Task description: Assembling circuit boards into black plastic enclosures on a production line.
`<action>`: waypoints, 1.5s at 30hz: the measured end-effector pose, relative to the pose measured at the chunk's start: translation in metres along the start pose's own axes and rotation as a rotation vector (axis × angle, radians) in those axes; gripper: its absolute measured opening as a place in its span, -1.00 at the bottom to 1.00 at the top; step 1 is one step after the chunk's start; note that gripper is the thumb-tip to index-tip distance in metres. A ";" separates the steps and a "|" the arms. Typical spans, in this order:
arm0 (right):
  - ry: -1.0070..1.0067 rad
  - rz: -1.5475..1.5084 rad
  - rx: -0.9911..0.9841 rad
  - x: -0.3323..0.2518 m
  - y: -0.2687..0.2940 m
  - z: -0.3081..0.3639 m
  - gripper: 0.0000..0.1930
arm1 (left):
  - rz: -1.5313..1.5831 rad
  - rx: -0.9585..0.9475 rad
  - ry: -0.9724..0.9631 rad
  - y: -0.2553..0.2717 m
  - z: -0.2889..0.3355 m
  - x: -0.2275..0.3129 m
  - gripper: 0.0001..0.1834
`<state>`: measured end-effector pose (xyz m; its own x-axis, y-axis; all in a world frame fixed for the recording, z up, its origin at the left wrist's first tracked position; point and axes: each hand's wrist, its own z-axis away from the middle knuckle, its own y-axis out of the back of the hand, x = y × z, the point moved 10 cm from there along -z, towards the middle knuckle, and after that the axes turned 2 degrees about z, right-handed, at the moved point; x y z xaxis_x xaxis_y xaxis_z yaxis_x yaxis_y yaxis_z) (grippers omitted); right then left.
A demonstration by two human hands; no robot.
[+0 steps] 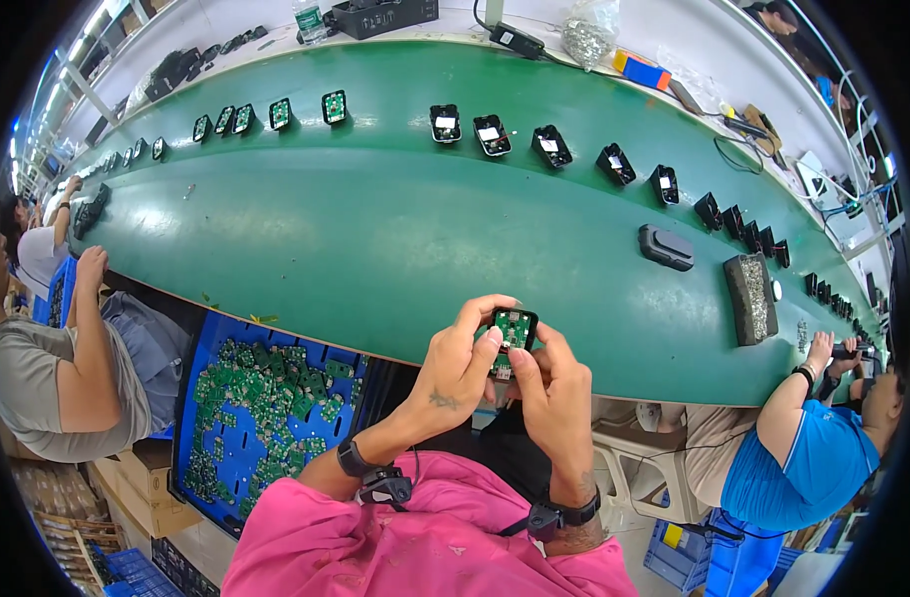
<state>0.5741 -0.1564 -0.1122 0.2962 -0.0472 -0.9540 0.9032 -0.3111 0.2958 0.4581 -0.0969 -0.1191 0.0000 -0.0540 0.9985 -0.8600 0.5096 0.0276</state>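
Close to my body, at the bench's near edge, I hold a small black housing with a green circuit board (515, 326) in it. My left hand (457, 360) grips its left side, the thumb pressing on the board's face. My right hand (554, 383) wraps the right side with its thumb on the lower part of the board. Both hands are closed; the fingers under the housing are hidden. Below and left of my hands, a blue crate (188, 438) holds a heap of loose green circuit boards (276, 398).
On the green bench (395, 249) stands a far row of black housings, some with green boards (334, 106), others with white pieces (445, 123). At right lie a dark oblong case (666, 247) and a dark tray of small parts (751, 300). Co-workers sit at left (67, 378) and right (808, 448).
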 end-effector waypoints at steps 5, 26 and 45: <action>0.105 0.052 0.041 -0.001 0.003 -0.001 -0.66 | -0.035 -0.010 -0.050 -0.005 -0.002 0.008 -0.66; 0.236 0.077 0.209 -0.014 0.017 -0.008 -0.63 | -0.213 0.048 -0.153 -0.020 -0.002 0.030 -0.62; 0.240 0.085 0.145 0.030 -0.011 -0.042 -0.69 | 0.621 0.012 0.479 0.059 -0.095 -0.044 -0.75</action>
<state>0.5859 -0.1148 -0.1416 0.4493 0.1423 -0.8820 0.8236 -0.4486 0.3472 0.4563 0.0173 -0.1565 -0.2648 0.6154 0.7424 -0.7801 0.3157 -0.5401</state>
